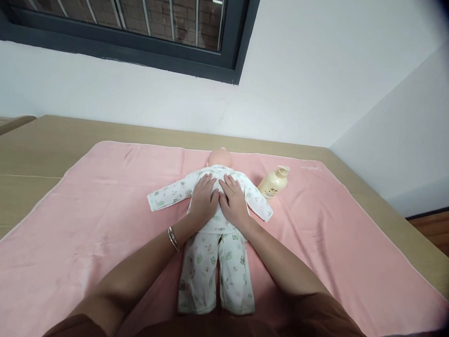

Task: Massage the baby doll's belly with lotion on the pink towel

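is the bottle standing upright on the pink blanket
No, the bottle lies tilted on its side on the pink blanket, just right of the doll that both hands press flat on.

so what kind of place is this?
Probably a baby-care practice room: a doll in pyjamas lies on a pink towel on a table, a lotion bottle beside it, both hands flat on its chest.

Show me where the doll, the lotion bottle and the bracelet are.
doll [220,157], head view, on its bare head.
lotion bottle [271,186], head view, on its cream body.
bracelet [174,239], head view, on the left wrist.
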`<state>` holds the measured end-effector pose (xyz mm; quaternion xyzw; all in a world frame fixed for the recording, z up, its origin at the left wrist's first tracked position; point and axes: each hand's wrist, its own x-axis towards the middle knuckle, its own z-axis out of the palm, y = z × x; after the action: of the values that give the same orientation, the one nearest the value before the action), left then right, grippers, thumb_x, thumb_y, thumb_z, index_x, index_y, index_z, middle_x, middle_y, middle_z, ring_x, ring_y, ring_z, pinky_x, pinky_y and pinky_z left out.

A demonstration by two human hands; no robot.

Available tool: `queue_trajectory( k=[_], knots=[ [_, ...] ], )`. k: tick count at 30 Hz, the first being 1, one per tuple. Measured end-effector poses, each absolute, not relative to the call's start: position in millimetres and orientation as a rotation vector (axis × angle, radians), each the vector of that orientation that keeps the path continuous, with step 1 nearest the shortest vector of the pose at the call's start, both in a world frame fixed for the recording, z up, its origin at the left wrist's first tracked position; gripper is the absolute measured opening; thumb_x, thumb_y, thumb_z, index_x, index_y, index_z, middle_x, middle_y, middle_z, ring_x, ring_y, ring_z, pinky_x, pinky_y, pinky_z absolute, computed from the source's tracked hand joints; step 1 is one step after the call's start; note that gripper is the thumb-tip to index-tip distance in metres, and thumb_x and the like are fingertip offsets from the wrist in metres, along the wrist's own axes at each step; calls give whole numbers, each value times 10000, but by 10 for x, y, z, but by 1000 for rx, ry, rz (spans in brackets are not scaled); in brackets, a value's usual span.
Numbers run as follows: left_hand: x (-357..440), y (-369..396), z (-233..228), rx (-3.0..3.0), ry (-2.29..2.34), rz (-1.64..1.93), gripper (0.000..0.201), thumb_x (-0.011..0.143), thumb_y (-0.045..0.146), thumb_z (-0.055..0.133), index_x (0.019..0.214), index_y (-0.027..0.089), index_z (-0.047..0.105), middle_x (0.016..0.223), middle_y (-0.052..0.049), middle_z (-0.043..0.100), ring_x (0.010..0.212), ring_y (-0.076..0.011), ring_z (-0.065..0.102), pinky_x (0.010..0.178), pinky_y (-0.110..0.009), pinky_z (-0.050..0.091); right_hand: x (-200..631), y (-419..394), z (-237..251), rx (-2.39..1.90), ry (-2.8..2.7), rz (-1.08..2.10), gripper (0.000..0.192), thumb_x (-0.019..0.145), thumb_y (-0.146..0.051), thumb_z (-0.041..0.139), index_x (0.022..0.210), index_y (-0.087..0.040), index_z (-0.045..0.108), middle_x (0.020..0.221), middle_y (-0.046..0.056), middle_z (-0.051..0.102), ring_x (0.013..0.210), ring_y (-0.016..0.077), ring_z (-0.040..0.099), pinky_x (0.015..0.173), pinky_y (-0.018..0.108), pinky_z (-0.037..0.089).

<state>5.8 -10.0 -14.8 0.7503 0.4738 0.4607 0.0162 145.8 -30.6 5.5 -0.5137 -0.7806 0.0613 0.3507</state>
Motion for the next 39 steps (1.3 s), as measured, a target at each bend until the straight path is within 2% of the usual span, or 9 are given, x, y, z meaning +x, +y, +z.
queue_trajectory(
  k=[15,21,39],
  knots=[
    [64,-106,-134,2309,1492,1399,346,905,199,447,1222,143,571,1352,-150,575,1342,-290,457,1124,-537,390,1462,-316,61,-1330,-2015,157,456,955,-237,406,1393,-166,512,1537,97,363,1461,251,243,1190,531,206],
    [64,-114,-121,2312,1493,1395,344,913,206,439,1223,135,571,1347,-155,577,1343,-289,456,1124,-536,389,1458,-322,75,-1344,-2022,154,454,961,-241,395,1380,-125,524,1529,119,372,1457,261,252,1194,511,202],
    [66,-123,-105,2288,1479,1389,355,912,211,434,1234,147,567,1353,-149,572,1351,-282,445,1130,-538,375,1465,-326,64,-1329,-2007,184,461,960,-246,406,1410,-201,494,1546,76,349,1464,251,235,1187,544,203]
  ],
)
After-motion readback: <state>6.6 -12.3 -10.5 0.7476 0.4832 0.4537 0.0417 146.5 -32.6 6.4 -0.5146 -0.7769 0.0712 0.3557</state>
